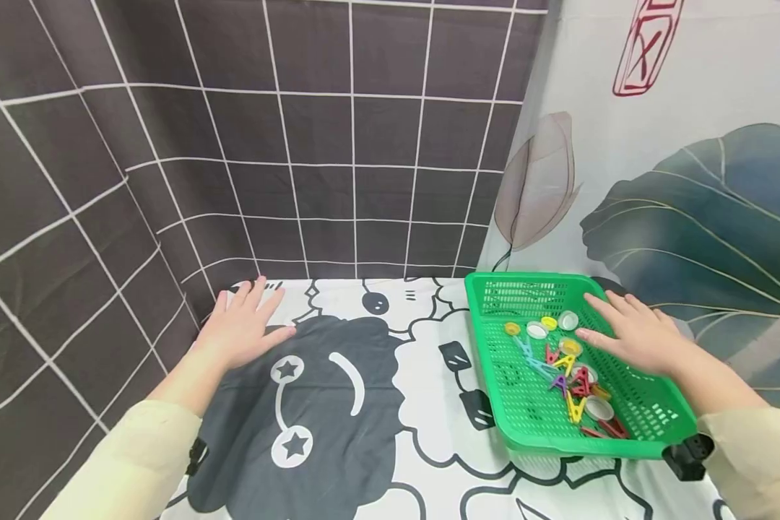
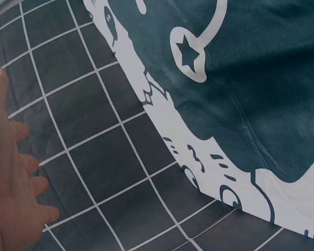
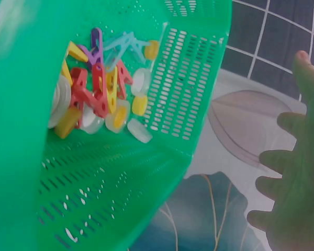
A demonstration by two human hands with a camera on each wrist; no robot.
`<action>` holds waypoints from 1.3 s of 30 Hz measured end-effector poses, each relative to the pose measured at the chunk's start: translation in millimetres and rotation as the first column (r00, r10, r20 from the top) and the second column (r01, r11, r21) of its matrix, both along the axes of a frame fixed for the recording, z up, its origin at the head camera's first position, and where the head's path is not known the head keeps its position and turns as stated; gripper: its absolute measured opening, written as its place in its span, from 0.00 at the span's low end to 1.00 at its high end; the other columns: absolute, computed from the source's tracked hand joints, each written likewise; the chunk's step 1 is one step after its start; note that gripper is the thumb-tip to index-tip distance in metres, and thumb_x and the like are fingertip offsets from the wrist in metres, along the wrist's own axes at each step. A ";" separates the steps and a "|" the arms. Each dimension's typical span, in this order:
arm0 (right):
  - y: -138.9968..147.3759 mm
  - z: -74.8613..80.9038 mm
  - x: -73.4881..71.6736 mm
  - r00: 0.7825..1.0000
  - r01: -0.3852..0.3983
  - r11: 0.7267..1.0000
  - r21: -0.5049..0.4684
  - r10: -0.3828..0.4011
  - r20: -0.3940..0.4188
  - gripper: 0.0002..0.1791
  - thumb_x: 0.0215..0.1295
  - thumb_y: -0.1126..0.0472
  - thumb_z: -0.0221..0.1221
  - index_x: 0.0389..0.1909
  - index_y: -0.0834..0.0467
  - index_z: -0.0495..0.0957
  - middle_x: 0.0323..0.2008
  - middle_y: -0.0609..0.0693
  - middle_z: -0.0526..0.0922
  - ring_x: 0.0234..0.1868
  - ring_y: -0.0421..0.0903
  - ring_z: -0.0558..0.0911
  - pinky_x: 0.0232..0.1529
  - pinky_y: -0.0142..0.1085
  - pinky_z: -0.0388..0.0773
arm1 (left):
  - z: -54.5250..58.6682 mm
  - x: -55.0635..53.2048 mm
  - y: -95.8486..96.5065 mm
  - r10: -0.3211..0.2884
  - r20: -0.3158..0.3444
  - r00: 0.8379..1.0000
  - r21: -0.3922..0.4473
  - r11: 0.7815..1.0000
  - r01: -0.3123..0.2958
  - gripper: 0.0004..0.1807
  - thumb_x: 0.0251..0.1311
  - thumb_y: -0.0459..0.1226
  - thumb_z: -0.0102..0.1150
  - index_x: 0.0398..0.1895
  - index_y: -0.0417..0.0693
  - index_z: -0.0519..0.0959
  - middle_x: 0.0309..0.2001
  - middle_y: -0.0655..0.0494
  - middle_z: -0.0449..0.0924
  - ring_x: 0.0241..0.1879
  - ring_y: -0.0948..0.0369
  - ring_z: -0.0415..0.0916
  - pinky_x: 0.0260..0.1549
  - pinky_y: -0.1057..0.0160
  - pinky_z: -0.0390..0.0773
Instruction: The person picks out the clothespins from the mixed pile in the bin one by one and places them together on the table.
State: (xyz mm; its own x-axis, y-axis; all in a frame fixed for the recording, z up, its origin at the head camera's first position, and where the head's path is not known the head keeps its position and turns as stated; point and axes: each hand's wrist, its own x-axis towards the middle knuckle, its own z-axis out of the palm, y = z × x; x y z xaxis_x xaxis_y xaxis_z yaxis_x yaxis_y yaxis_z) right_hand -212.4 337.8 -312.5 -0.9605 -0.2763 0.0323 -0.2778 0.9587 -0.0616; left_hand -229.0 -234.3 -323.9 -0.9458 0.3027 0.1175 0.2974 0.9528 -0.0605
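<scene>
A green plastic basket (image 1: 520, 440) stands on the right of the cloth. Inside it lie several clothespins in red (image 1: 581, 381), yellow (image 1: 575, 409), light blue (image 1: 538, 365) and purple (image 1: 559, 384). Among them are white round caps (image 1: 536, 330) and yellow ones (image 1: 512, 328). My right hand (image 1: 637, 334) hovers over the basket's right side, fingers extended and holding nothing. Over the far left part of the cloth, my left hand (image 1: 239, 329) is spread with nothing in it. In the right wrist view, the right hand (image 3: 298, 167) appears beside the basket's rim, away from the clothespins.
A black-and-white cartoon cloth (image 1: 429, 404) covers the table. Dark gridded fabric (image 1: 390, 137) rises behind and on the left. At the right hangs a pale sheet (image 1: 598, 65) with large leaf prints, close behind the basket. Each wrist wears a small black device (image 1: 689, 456).
</scene>
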 end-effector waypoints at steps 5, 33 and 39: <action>-3.8 -0.3 -0.8 1.000 -0.002 1.000 -0.025 0.002 0.007 0.45 0.67 0.36 0.46 0.72 0.63 0.47 0.66 0.75 0.49 0.63 0.76 0.48 0.54 0.72 0.45 | -0.6 0.3 -1.9 0.005 0.010 1.000 0.009 1.000 -0.005 0.44 0.62 0.66 0.36 0.72 0.47 0.53 0.71 0.35 0.42 0.69 0.38 0.39 0.61 0.34 0.37; 35.7 -54.2 31.9 0.997 0.071 0.990 -0.123 -0.069 0.020 0.45 0.66 0.39 0.48 0.70 0.68 0.48 0.64 0.78 0.49 0.64 0.76 0.44 0.53 0.73 0.42 | -8.6 3.2 8.5 0.014 0.047 0.999 0.066 0.998 -0.017 0.45 0.62 0.66 0.34 0.73 0.45 0.50 0.70 0.32 0.47 0.67 0.37 0.46 0.60 0.31 0.40; 37.2 -64.6 37.3 0.998 0.064 0.989 -0.134 -0.063 0.014 0.45 0.66 0.39 0.50 0.70 0.67 0.50 0.65 0.77 0.48 0.64 0.76 0.45 0.54 0.72 0.43 | -19.4 1.4 13.8 -0.001 0.050 0.999 0.077 0.997 -0.003 0.46 0.62 0.67 0.33 0.72 0.44 0.51 0.69 0.33 0.48 0.66 0.37 0.49 0.60 0.32 0.43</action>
State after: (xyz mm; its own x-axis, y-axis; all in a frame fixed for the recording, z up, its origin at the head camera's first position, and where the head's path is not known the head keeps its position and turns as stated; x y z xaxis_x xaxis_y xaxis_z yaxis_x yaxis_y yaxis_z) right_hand -175.2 375.0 -377.1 -0.9764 -0.2087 0.0552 -0.2155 0.9571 -0.1939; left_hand -227.6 -220.5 -343.3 -0.9515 0.2933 0.0929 0.2970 0.9545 0.0282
